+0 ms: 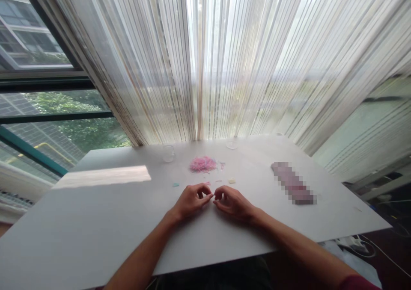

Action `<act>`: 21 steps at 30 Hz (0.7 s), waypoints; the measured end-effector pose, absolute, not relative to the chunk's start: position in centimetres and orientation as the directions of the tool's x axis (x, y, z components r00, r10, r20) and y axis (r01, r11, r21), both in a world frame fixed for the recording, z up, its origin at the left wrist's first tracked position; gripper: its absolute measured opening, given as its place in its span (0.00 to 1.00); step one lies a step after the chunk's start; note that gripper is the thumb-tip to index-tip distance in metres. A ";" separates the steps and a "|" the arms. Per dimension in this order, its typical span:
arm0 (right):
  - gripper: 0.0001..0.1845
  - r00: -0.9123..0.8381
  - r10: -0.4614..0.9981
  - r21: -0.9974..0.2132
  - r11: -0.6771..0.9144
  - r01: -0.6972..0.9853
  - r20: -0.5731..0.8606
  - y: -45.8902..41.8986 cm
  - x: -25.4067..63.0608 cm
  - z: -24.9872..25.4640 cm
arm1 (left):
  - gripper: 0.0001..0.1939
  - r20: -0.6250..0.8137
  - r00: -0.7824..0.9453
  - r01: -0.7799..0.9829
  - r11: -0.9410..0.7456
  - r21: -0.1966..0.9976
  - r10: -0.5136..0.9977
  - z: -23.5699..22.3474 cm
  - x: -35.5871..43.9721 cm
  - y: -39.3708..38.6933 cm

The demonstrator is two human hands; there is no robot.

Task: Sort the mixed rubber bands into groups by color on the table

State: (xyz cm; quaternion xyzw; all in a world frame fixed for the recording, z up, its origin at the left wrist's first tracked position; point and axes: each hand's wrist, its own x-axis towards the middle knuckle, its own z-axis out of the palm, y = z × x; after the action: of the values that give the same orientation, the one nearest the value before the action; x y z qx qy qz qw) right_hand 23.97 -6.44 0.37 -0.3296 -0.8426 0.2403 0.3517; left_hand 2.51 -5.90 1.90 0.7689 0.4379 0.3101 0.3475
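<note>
Curling inward, left hand (192, 202) and right hand (236, 203) nearly meet, anything pinched indiscernible; clear container (168, 154) stands beyond.

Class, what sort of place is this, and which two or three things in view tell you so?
Probably a room in a home, perhaps an enclosed balcony: a white table stands by striped sheer curtains, and a window to the left looks out on greenery and a building.

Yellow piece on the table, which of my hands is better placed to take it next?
Probably your right hand: the yellow piece lies just beyond it, while your left hand sits farther away. Whether either holds something tiny, I can't tell.
</note>
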 end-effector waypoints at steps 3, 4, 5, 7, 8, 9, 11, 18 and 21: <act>0.01 -0.526 0.736 -0.659 0.651 0.376 0.427 -6.4 24.0 0.6 | 0.08 0.174 0.428 0.450 -0.376 0.810 0.887 1.9 2.4 -5.8; 0.02 -0.525 0.738 -0.667 0.646 0.371 0.423 -6.4 24.0 0.6 | 0.08 0.171 0.428 0.448 -0.372 0.813 0.888 1.9 2.4 -5.8; 0.03 -0.526 0.739 -0.673 0.643 0.365 0.421 -6.4 24.1 0.7 | 0.08 0.167 0.425 0.447 -0.366 0.816 0.890 1.9 2.4 -5.8; 0.06 -0.532 0.735 -0.678 0.644 0.355 0.419 -6.4 24.1 0.7 | 0.09 0.158 0.418 0.441 -0.352 0.826 0.895 1.9 2.5 -5.9; 0.07 -0.535 0.733 -0.678 0.645 0.352 0.420 -6.4 24.1 0.7 | 0.09 0.153 0.416 0.437 -0.345 0.831 0.896 2.0 2.5 -6.0; 0.07 -0.536 0.732 -0.677 0.646 0.352 0.420 -6.4 24.1 0.7 | 0.10 0.150 0.417 0.431 -0.340 0.836 0.897 2.0 2.6 -6.0; 0.06 -0.530 0.738 -0.681 0.640 0.355 0.418 -6.4 24.0 0.5 | 0.10 0.151 0.424 0.421 -0.342 0.840 0.893 2.0 2.6 -6.1; 0.02 -0.497 0.773 -0.719 0.596 0.358 0.394 -6.3 23.9 0.3 | 0.10 0.146 0.440 0.401 -0.339 0.851 0.886 2.4 2.6 -6.2; 0.02 -0.485 0.787 -0.734 0.577 0.359 0.381 -6.3 23.9 0.5 | 0.10 0.146 0.453 0.389 -0.342 0.855 0.880 2.5 2.6 -6.2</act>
State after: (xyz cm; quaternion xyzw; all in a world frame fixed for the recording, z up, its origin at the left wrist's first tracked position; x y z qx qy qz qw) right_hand 23.87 -6.30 0.46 -0.3537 -0.8099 0.2943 0.3639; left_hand 2.58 -6.20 2.54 0.7570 0.4189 0.3131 0.3917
